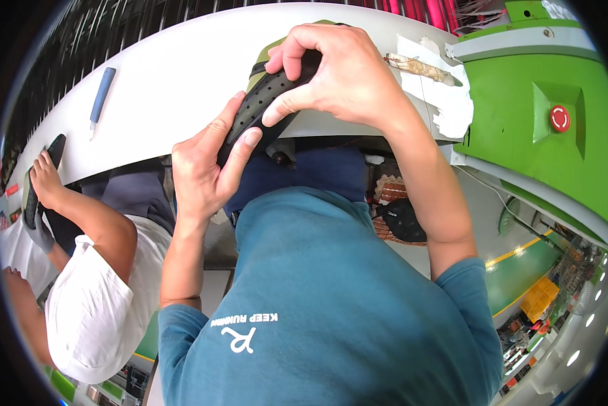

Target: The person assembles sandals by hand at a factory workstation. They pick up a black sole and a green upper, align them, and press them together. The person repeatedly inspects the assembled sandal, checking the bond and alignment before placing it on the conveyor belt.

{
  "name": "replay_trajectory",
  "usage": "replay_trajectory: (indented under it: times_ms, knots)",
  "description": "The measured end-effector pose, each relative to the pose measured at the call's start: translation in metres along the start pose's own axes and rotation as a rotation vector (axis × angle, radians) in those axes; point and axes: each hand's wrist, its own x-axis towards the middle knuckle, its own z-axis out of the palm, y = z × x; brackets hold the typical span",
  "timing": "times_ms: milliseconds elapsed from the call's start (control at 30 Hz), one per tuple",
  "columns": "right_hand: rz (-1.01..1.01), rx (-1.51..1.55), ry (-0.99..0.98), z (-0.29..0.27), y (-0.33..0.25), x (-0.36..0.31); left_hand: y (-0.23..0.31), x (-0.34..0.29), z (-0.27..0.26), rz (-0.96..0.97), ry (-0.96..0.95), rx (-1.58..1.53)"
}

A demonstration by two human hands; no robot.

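Observation:
Over the table's near edge I hold a shoe with an olive-green upper [270, 44] and a dark strap, tilted in both hands. A dark perforated strip [267, 96], which looks like an insole, runs along it between my hands. My left hand [206, 159] pinches the lower end, thumb on one side and fingers on the other. At the upper end my right hand [341, 78] curls round with fingers and thumb bent over it. My right palm hides part of that end.
On the white table [162, 74] lies a slim blue-handled tool [102, 98]. White paper [446, 111] and a taped stick [419, 68] lie at right, beside a green machine [514, 88] with a red button [560, 118]. At left, a person in a white shirt [104, 304] holds another shoe [30, 196].

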Motion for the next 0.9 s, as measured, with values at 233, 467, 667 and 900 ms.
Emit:
replay_trajectory:
  times_ms: [233,467,667,900]
  knots:
    - [-0.061,-0.061,0.171,-0.002,0.008,-0.016,-0.002,0.029,-0.031,0.083,-0.164,0.038]
    - [-0.179,-0.037,0.380,0.011,0.033,-0.051,0.023,0.050,-0.003,0.344,-0.031,0.238]
    - [-0.116,0.035,0.387,0.012,0.036,-0.050,0.016,0.055,0.014,0.306,0.041,0.221]
    - [0.038,-0.017,0.270,-0.003,0.035,-0.045,0.018,0.058,0.014,0.223,-0.002,0.165]
